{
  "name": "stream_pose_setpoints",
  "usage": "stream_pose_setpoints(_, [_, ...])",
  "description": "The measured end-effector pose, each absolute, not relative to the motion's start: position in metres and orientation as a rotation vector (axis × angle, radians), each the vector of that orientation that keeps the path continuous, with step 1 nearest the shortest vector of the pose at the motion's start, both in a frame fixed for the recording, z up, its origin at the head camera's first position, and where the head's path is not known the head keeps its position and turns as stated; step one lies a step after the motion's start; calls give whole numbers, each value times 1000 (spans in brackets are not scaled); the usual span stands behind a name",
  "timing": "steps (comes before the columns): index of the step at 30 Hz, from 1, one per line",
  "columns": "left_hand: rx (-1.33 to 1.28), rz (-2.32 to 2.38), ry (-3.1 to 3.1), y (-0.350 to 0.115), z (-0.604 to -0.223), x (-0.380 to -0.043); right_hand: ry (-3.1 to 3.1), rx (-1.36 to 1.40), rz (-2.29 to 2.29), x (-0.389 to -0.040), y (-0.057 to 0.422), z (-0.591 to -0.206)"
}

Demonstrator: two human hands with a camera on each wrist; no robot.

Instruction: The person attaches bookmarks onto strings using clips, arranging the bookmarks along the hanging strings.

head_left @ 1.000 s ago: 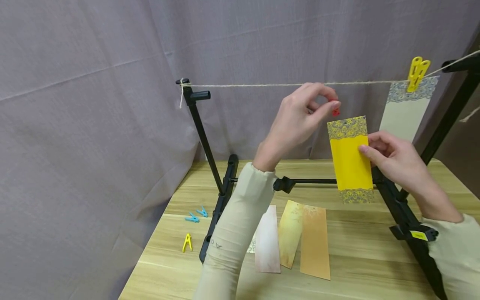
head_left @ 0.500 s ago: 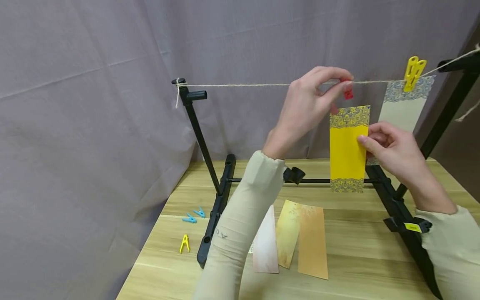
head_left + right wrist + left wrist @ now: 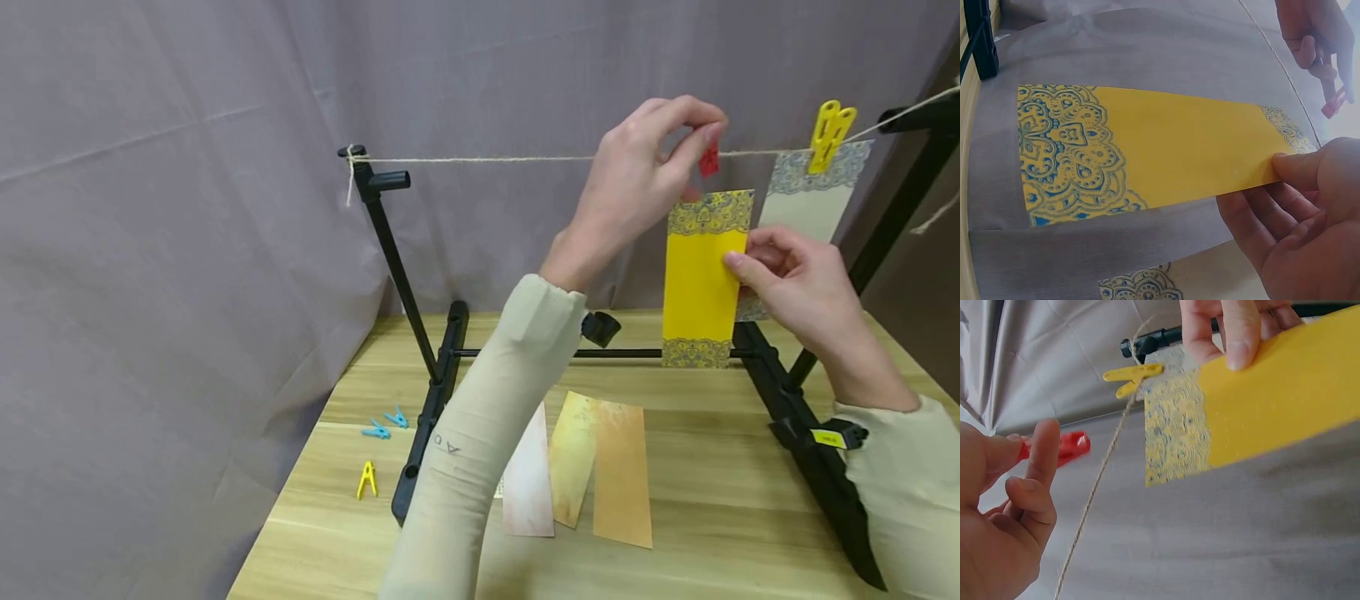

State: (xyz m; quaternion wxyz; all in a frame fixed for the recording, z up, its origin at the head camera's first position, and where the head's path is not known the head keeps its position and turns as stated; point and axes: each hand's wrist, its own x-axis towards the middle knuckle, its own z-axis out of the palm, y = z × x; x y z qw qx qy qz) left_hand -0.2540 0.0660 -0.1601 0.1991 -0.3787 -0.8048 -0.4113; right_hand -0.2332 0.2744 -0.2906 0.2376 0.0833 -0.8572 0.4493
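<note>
My left hand [image 3: 645, 171] pinches a red clothespin [image 3: 1072, 446] between thumb and fingers, close to the string [image 3: 480, 159]. Just below it, a yellow card [image 3: 702, 283] with blue patterned bands at both ends is upright, its top edge under the string. My right hand [image 3: 798, 292] holds this card by its right edge, thumb in front and fingers behind. To the right, a white card [image 3: 798, 212] with a similar patterned band hangs from the string by a yellow clothespin [image 3: 828, 137].
The string runs between two posts of a black stand [image 3: 390, 258] on a wooden table [image 3: 300, 542]. Orange [image 3: 622, 475], yellowish [image 3: 573, 458] and pale pink [image 3: 528, 492] cards lie on it. Two blue clothespins [image 3: 377, 430] and a yellow clothespin [image 3: 367, 481] lie at left.
My left hand has risen and moved right with the red clothespin, up to the string. My right hand has lifted the yellow card higher and turned it more upright.
</note>
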Motion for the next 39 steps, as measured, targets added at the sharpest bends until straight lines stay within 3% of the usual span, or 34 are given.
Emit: stream_pose_setpoints(39, [-816, -929, -2367, 104, -149, -266, -2263, 190, 1384, -243, 276, -286])
